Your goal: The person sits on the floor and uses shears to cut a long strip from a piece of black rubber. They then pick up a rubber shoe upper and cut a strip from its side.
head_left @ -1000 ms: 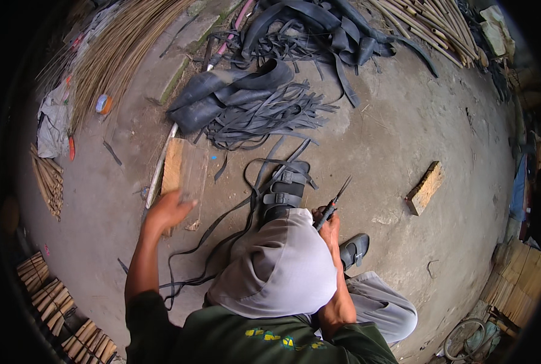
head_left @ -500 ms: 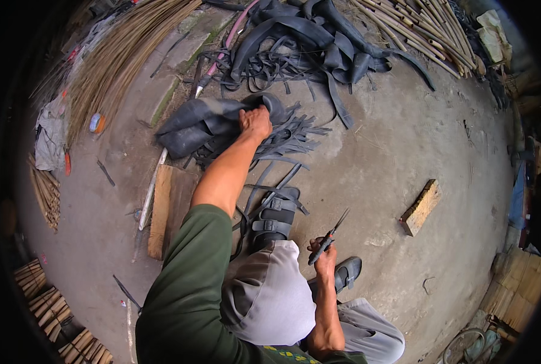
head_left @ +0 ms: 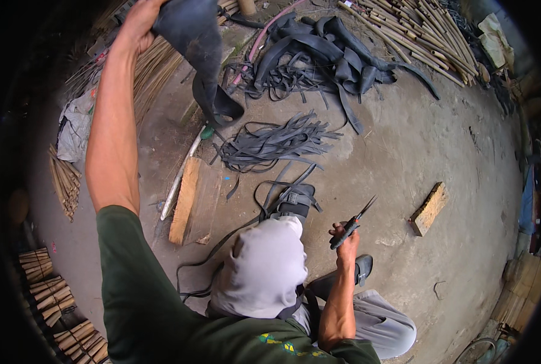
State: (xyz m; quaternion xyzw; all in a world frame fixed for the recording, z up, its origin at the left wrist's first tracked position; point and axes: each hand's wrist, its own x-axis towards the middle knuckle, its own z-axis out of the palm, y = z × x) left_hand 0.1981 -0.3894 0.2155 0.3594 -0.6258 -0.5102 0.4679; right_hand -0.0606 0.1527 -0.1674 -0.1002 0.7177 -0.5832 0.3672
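My left hand (head_left: 138,27) is raised at the upper left with its fingers closed on the edge of a wide black rubber sheet (head_left: 193,39). The sheet hangs down and its lower end curls in a loop above the ground. Low on the right, my right hand (head_left: 346,247) is closed round the dark handles of a pair of scissors (head_left: 347,232), whose thin blades point up and to the right. Between the hands, a pile of cut black rubber strips (head_left: 276,142) lies on the ground. A few longer strips trail over my sandalled foot (head_left: 296,197).
A heap of black rubber pieces (head_left: 319,54) lies at the back, with bamboo poles (head_left: 422,36) to its right. A wooden block (head_left: 429,208) sits at the right, another piece of wood (head_left: 185,200) at the left. Bundled sticks (head_left: 52,297) line the lower left.
My left hand has lifted the rubber sheet off the strips and carried it up and to the left, uncovering the pile. My right hand still holds the scissors in nearly the same place.
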